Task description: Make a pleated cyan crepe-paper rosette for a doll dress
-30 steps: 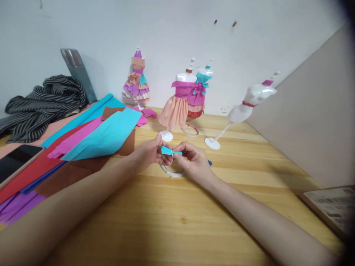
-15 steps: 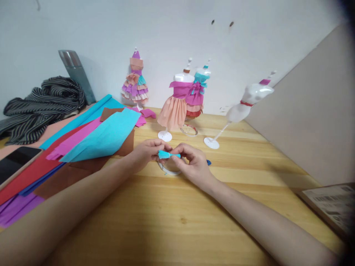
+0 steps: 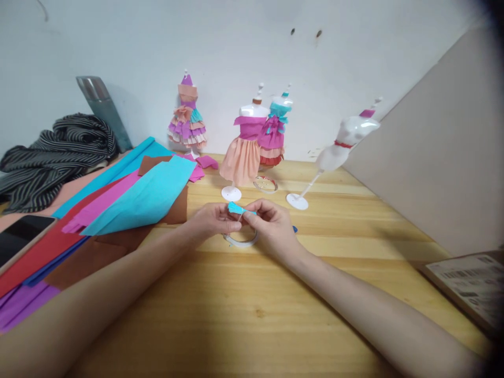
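Note:
Over the middle of the wooden table, my left hand and my right hand meet and pinch a small blue paper bow between their fingertips. Both hands are closed on it. A white tape ring lies on the table just under them. A bare white mannequin with a red neck band leans on its stand behind my right hand. Two dressed mannequins stand just beyond the bow.
Sheets of blue, pink, red, brown and purple crepe paper spread over the left side. A phone lies at the far left, with striped cloth and a metal flask behind. Another dressed mannequin stands by the wall. A cardboard panel rises at right.
The hands have kept the blue bow pinched and turned it slightly, fingers shifting closer together. The view has drifted a little to the right.

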